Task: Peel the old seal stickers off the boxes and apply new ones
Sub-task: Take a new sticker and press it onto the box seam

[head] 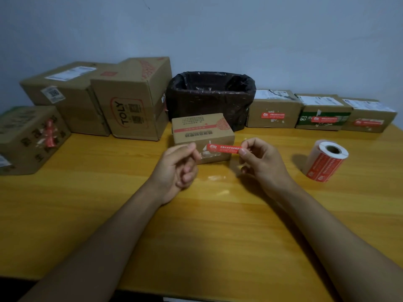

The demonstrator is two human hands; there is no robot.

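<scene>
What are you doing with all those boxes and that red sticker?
A person is holding a red seal sticker stretched between both hands, the left hand pinching one end and the right hand the other. It is just in front of a small cardboard box on the wooden table. A sticker roll stands to the right, and more boxes line the wall.

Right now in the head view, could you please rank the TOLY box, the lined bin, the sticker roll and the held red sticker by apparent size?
1. TOLY box and lined bin: too alike to rank.
2. Sticker roll.
3. Red sticker.
</scene>
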